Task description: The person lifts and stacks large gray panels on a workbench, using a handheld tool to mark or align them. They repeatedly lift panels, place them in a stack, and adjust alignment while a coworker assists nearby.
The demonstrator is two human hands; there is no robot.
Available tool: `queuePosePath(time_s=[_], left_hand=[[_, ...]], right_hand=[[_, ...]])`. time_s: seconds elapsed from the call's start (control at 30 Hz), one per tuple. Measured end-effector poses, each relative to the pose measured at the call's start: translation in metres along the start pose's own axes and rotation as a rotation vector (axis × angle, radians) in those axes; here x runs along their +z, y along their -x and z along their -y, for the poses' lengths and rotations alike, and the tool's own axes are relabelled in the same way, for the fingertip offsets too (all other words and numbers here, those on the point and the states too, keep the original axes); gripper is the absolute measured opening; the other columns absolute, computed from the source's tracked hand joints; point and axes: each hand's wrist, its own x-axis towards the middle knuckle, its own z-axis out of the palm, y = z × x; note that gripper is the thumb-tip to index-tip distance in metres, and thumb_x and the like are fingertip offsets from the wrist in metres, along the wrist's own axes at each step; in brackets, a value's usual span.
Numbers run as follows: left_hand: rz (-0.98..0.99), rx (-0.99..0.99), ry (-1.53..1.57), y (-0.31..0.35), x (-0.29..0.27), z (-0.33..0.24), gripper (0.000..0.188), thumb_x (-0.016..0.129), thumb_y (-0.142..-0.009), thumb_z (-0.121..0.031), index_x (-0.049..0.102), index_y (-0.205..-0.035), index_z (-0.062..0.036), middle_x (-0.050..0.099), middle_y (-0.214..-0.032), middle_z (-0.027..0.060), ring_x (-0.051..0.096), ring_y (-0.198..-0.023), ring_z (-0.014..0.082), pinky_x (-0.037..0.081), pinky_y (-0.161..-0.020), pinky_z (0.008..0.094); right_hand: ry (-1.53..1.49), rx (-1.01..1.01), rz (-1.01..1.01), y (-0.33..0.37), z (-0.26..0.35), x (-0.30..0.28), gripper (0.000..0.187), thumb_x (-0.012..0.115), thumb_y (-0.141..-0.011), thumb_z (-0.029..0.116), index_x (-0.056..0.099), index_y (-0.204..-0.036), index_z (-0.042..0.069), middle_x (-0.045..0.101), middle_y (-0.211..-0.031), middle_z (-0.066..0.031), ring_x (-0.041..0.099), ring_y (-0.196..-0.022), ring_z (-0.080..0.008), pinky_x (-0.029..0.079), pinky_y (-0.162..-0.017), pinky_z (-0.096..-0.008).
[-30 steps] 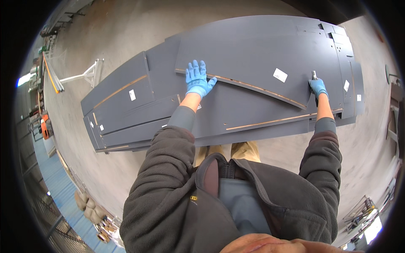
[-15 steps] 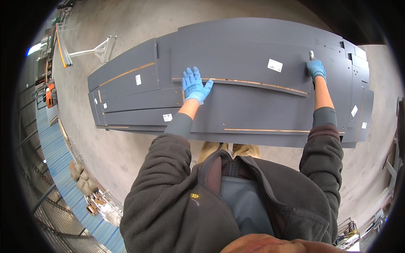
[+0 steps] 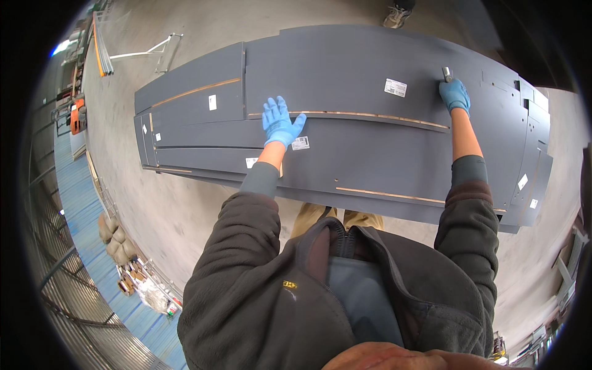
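Note:
My left hand (image 3: pixel 280 125), in a blue work glove, lies with fingers spread over the near edge of a long dark-grey panel (image 3: pixel 345 80). That panel lies on top of other grey panels and has a brown strip along its near edge. Its left end sits close beside another grey panel (image 3: pixel 191 74). My right hand (image 3: pixel 456 96), gloved too, is closed round a short silver-coloured tool (image 3: pixel 447 74) above the panel's right end. The tool's handle is hidden in the fist, so its kind is unclear. A white label (image 3: pixel 395 87) is on the long panel.
More grey panels (image 3: pixel 394 160) lie beneath, some with drilled holes and labels. Past the far edge, another person's shoe (image 3: pixel 396 16) stands on the concrete floor (image 3: pixel 216 24). A white metal stand (image 3: pixel 154 50) is at the far left.
The long panel has slid left, narrowing the gap to the panel beside it. A label by my left hand has come into view. A shoe has appeared at the top.

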Motion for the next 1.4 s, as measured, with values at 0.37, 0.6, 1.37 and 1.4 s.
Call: queuePosePath(time_s=[0.37,0.6,1.37,1.4], left_hand=[[-0.145,0.050,0.274,-0.013,-0.012,0.033,0.096,0.062,-0.095,-0.062,0.033,-0.168,-0.0064,0.028,-0.174,0.0257,0.022,-0.163,0.0434,0.015,-0.132,0.0529],[-0.196,-0.390,0.490,-0.056,-0.033,0.176,0.097,0.064,-0.095,-0.057,0.029,-0.169,-0.0045,0.019,-0.176,0.0290,0.012,-0.165,0.0433,0.011,-0.133,0.0512],[-0.218,-0.071,0.565,-0.059,-0.022,0.343,0.100,0.071,-0.093,-0.054,0.030,-0.168,-0.0036,0.024,-0.174,0.0288,0.021,-0.162,0.0465,0.017,-0.132,0.0524],[-0.239,-0.059,0.630,-0.060,-0.024,0.347,0.098,0.071,-0.093,-0.054,0.033,-0.167,-0.0032,0.026,-0.173,0.0287,0.022,-0.162,0.0464,0.018,-0.132,0.0524]], right_hand=[[0.139,-0.272,-0.214,0.087,0.046,0.043,0.034,0.067,-0.093,0.027,0.073,-0.117,0.004,0.076,-0.115,-0.0248,0.071,-0.113,-0.0448,0.056,-0.097,-0.0517],[-0.620,-0.281,0.421,0.155,0.192,0.119,0.041,0.075,-0.094,0.020,0.072,-0.131,0.002,0.073,-0.087,-0.0058,0.068,-0.068,-0.0177,0.054,-0.062,-0.0353],[-0.763,-0.076,0.704,0.133,0.585,0.271,0.019,0.075,-0.096,0.016,0.073,-0.114,0.009,0.075,-0.099,-0.0084,0.077,-0.080,-0.0267,0.059,-0.067,-0.0342],[-0.751,-0.061,0.689,0.136,0.589,0.262,0.018,0.075,-0.097,0.016,0.073,-0.113,0.009,0.075,-0.099,-0.0081,0.077,-0.080,-0.0260,0.058,-0.064,-0.0326]])
